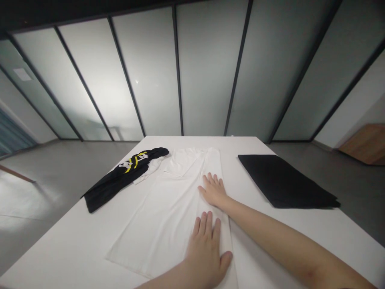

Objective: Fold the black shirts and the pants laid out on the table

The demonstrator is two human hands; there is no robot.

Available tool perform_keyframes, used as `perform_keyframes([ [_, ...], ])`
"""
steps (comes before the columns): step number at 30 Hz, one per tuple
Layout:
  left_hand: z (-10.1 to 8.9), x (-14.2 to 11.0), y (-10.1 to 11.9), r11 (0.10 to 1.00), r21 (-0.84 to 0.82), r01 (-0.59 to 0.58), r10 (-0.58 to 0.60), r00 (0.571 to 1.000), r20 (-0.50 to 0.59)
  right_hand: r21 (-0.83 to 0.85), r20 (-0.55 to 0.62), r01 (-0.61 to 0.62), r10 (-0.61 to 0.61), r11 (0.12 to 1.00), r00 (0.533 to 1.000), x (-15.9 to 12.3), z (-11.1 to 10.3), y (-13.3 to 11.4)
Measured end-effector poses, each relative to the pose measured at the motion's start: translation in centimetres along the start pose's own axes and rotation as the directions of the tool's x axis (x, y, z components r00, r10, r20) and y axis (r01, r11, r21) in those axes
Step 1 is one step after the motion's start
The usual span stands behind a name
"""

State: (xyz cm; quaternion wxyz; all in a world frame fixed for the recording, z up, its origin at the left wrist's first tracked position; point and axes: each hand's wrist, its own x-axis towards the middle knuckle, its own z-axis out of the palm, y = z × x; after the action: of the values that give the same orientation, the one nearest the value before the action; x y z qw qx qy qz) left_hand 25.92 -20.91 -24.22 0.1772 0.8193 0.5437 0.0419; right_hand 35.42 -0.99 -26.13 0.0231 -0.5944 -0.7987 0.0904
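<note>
A white T-shirt [162, 212] lies spread on the white table, its right side folded inward in a long strip and a short sleeve showing at the upper left. My left hand [206, 249] rests flat on the lower part of that strip, fingers stretched forward and thumb out to the right. Farther up the shirt, my right hand [213, 188] presses down with its fingers spread. Neither hand grips anything. A few soft wrinkles run lengthwise through the cloth.
A folded black garment [126, 172] with a yellow and white print lies along the left of the white table [60, 249]. On the right is a flat black folded piece [285, 182], close to the table's edge. Frosted glass panels [207, 72] stand beyond.
</note>
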Motion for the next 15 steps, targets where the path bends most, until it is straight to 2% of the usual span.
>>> perform_keyframes([
  [7,-0.1,-0.3,0.2,1.0,-0.012,-0.001,0.001,1.0,0.008,-0.004,-0.053,0.013,-0.013,1.0,0.999,2.8,-0.3,0.5],
  [15,-0.6,0.0,0.3,0.999,-0.017,-0.037,0.036,0.999,-0.025,-0.025,-0.035,0.054,-0.054,0.998,0.998,7.9,-1.3,2.3],
])
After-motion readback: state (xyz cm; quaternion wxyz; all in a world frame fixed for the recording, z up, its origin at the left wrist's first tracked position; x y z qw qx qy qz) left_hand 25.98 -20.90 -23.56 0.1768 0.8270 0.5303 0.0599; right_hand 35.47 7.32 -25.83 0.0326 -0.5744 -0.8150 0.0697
